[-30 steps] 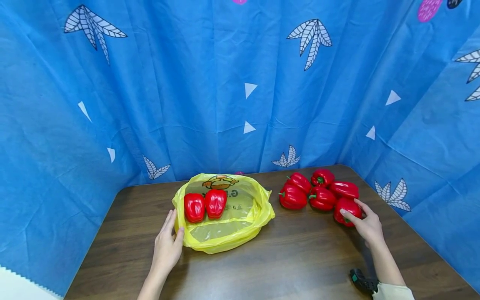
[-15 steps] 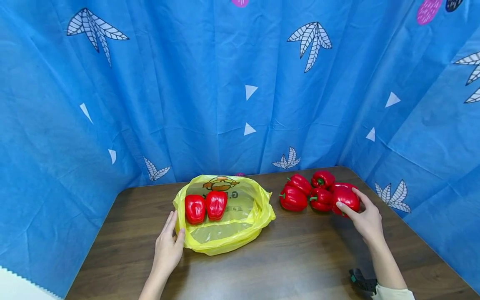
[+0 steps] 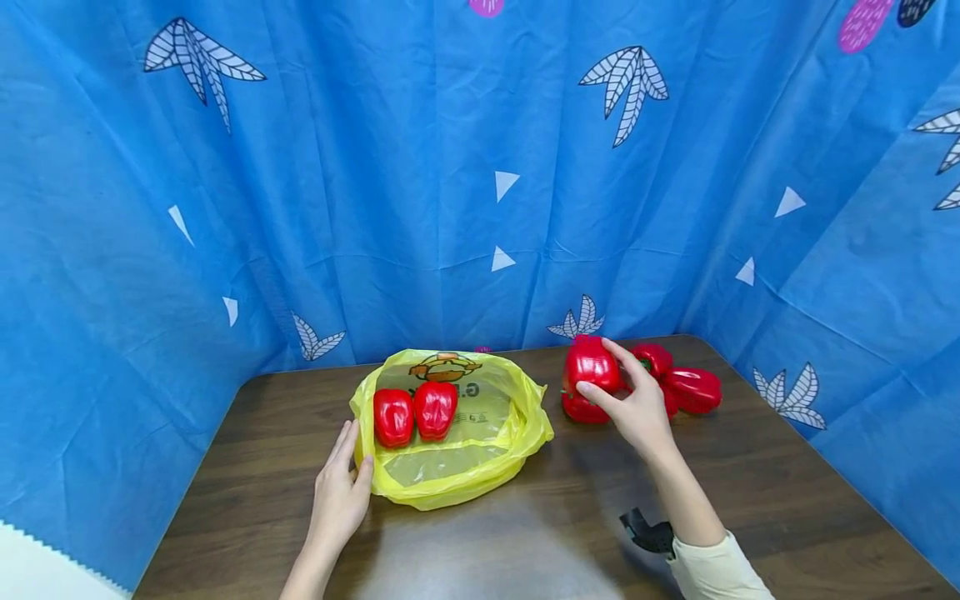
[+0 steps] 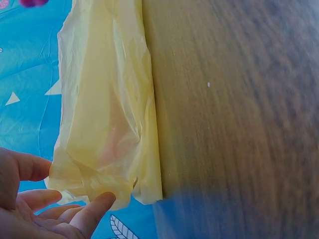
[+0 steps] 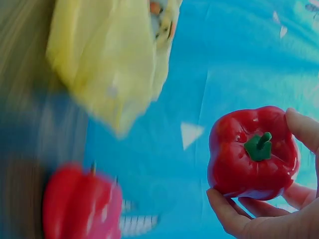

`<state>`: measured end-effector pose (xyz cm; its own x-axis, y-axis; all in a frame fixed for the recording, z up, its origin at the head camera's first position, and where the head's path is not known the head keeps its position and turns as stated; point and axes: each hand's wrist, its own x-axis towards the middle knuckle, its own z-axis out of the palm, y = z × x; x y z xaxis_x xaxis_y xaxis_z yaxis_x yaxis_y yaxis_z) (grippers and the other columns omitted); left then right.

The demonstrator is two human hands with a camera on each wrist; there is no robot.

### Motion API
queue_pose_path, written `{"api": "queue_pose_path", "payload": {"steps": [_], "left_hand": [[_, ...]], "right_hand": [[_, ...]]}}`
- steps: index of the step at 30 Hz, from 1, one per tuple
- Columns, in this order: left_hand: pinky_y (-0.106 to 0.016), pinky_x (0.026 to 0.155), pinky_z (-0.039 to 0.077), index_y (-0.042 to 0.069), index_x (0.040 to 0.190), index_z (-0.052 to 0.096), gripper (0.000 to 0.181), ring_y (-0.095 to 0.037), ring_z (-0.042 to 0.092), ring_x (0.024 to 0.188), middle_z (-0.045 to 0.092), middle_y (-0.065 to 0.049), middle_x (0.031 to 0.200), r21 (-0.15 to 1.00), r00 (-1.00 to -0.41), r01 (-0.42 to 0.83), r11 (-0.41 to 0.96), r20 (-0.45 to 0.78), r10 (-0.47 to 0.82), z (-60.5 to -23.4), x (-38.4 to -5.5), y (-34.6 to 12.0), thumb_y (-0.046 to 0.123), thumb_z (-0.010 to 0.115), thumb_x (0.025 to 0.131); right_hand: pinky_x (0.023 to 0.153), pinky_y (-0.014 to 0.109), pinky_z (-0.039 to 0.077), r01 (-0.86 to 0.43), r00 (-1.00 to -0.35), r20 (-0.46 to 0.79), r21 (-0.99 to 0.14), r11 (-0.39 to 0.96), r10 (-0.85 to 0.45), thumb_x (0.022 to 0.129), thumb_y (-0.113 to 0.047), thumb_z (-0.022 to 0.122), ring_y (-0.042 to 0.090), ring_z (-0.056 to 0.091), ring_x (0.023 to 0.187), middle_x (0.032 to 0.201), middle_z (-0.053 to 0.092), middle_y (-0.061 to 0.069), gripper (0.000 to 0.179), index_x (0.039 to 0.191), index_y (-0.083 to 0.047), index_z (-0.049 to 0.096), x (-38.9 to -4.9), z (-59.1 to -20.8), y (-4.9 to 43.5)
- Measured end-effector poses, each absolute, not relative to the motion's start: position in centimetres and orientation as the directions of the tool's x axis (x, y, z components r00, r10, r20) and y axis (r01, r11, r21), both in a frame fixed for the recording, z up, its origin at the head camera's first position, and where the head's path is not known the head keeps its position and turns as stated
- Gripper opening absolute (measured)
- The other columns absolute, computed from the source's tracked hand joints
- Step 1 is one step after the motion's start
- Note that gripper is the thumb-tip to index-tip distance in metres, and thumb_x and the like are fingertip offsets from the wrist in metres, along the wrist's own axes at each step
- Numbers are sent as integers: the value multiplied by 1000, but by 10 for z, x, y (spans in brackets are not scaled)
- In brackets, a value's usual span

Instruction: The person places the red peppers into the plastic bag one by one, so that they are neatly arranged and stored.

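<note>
In the head view my right hand [image 3: 641, 408] holds a red bell pepper [image 3: 592, 363] between thumb and fingers, up over the peppers on the table. The right wrist view shows the held pepper's green stem [image 5: 260, 147] facing the camera. A yellow plastic bag [image 3: 450, 492] lies with its mouth wide, two red bell peppers [image 3: 435, 411] inside at its left. My left hand [image 3: 341, 492] rests at the bag's left side, fingers extended. From the left wrist, its thumb and fingertips [image 4: 104, 200] touch the yellow plastic [image 4: 109, 99].
Several more red bell peppers [image 3: 692, 390] lie at the back right of the brown wooden table [image 3: 480, 550], some partly hidden by the right hand. One pepper [image 5: 82, 204] appears low in the right wrist view. A blue curtain [image 3: 390, 183] hangs behind and along both sides.
My right hand has lifted a bell pepper from the right end of the group and carried it leftward. The left hand has stayed beside the bag.
</note>
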<state>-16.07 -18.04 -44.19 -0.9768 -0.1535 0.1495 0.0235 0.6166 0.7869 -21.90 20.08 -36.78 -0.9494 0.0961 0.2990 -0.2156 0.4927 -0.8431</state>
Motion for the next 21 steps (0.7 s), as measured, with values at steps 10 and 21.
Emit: {"api": "queue_pose_path", "payload": {"steps": [10, 21], "left_hand": [[-50, 101, 43, 2, 153, 27, 60, -42, 28, 144, 21, -19, 161, 785, -974, 35, 618, 167, -156, -443, -161, -180, 7, 51, 98], [-50, 102, 43, 2, 153, 27, 60, -42, 28, 144, 21, -19, 161, 789, -975, 27, 614, 157, -158, -442, -160, -180, 7, 50, 98]], "right_hand": [[88, 46, 57, -320, -945, 324, -873, 367, -52, 79, -26, 81, 32, 57, 115, 140, 54, 10, 73, 144, -24, 48, -239, -381, 124], [90, 46, 56, -300, -954, 268, -886, 354, -136, 79, -19, 81, 32, 61, 114, 132, 60, 12, 67, 140, -16, 54, -258, -409, 81]]}}
